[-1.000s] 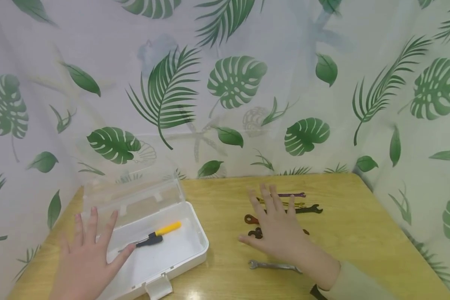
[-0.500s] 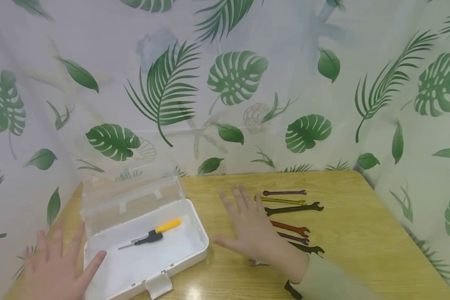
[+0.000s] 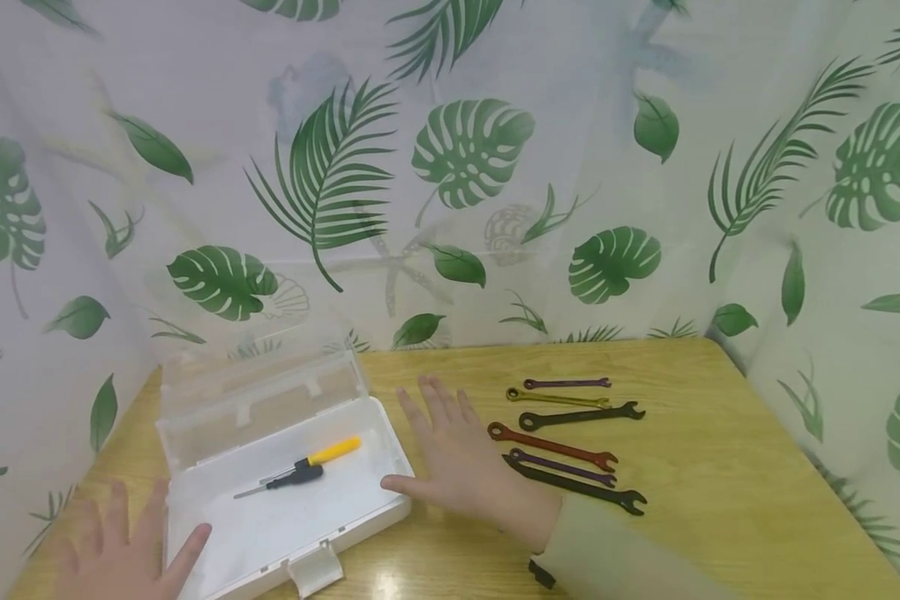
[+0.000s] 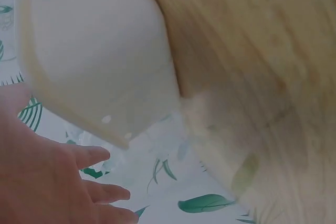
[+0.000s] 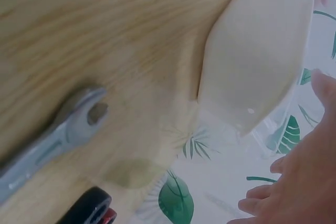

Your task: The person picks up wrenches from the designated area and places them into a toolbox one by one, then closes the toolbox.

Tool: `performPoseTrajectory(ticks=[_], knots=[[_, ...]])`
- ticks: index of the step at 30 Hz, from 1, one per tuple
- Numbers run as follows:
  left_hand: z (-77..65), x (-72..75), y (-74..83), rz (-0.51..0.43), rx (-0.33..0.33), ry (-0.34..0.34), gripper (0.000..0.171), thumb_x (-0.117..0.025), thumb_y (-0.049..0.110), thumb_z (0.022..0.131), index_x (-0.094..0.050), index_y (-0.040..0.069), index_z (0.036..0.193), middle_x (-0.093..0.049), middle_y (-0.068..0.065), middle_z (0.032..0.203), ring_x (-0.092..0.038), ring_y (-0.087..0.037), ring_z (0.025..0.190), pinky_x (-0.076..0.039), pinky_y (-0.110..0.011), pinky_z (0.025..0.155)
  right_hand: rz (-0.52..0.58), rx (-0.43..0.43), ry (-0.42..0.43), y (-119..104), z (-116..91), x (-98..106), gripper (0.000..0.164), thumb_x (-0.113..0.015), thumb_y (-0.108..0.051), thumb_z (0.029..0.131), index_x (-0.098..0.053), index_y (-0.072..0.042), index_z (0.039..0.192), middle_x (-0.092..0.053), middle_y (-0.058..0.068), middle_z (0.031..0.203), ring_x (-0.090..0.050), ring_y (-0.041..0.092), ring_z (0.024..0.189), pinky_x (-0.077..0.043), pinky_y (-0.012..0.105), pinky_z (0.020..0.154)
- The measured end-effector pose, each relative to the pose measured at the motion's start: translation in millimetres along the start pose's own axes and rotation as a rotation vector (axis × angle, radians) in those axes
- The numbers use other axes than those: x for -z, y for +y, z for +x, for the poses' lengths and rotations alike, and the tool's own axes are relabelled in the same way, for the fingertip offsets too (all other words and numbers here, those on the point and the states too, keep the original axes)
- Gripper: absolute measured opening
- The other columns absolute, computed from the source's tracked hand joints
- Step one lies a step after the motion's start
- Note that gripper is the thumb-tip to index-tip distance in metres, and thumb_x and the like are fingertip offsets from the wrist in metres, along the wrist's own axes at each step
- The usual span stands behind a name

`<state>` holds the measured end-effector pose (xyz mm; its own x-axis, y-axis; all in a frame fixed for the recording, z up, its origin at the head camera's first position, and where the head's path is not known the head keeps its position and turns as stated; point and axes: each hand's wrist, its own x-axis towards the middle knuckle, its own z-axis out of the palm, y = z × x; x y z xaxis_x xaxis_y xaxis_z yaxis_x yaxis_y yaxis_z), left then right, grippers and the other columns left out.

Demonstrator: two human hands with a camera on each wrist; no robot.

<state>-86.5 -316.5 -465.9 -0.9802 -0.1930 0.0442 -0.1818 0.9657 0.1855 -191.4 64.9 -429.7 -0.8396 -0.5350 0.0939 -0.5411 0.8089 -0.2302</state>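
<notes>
White box (image 3: 285, 525), round-cornered, its clear lid (image 3: 270, 412) raised, sat in the head view on the desk (image 3: 720, 450) between left hand (image 3: 120, 550) and right hand (image 3: 457, 467), both splayed, gripping nothing. The left wrist view showed its smooth wall (image 4: 110, 51); in the hazier right wrist view it seemed creamy.
</notes>
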Motion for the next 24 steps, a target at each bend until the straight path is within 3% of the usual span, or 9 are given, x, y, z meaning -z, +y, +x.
performPoseTrajectory(ticks=[7, 10, 16, 24], knots=[[1.4, -2.5, 1.9, 0.022, 0.011, -0.095, 0.102, -0.042, 0.077, 0.101, -0.027, -0.004, 0.162, -0.008, -0.047, 0.163, -0.004, -0.070, 0.150, -0.009, -0.089, 0.114, -0.077, 0.033, -0.048, -7.3, 9.0, -11.1, 0.106, -0.055, -0.076, 0.096, -0.017, -0.011, 0.171, -0.013, 0.021, 0.178, -0.014, 0.038, 0.167, -0.021, 0.060, 0.134], [1.8, -5.5, 4.4, 0.050, -0.010, -0.098, 0.110, -0.042, 0.079, 0.099, -0.026, -0.011, 0.160, -0.012, -0.048, 0.162, -0.008, -0.069, 0.150, -0.011, -0.088, 0.116, -0.086, 0.033, -0.068, -8.5, 9.3, -13.8, 0.106, -0.053, -0.077, 0.097, -0.017, -0.010, 0.171, -0.012, 0.019, 0.179, -0.013, 0.036, 0.167, -0.020, 0.058, 0.135], [-1.7, -17.9, 10.9, 0.052, -0.030, -0.004, 0.123, -0.053, 0.079, 0.094, -0.024, -0.024, 0.155, -0.025, -0.048, 0.160, -0.024, -0.064, 0.150, -0.020, -0.084, 0.118, -0.072, 0.044, -0.111, -9.2, 8.1, -18.1, 0.104, -0.046, -0.076, 0.101, -0.014, -0.006, 0.171, -0.009, 0.016, 0.179, -0.011, 0.033, 0.168, -0.017, 0.053, 0.137], [-1.0, -25.7, 7.8, 0.032, -0.081, 0.044, 0.129, -0.059, 0.078, 0.092, -0.019, -0.027, 0.154, -0.024, -0.050, 0.159, -0.028, -0.065, 0.148, -0.026, -0.081, 0.118, -0.055, 0.061, -0.122, -10.2, 6.7, -21.5, 0.097, -0.042, -0.069, 0.105, -0.014, -0.002, 0.170, -0.011, 0.015, 0.179, -0.014, 0.030, 0.167, -0.020, 0.050, 0.136]])
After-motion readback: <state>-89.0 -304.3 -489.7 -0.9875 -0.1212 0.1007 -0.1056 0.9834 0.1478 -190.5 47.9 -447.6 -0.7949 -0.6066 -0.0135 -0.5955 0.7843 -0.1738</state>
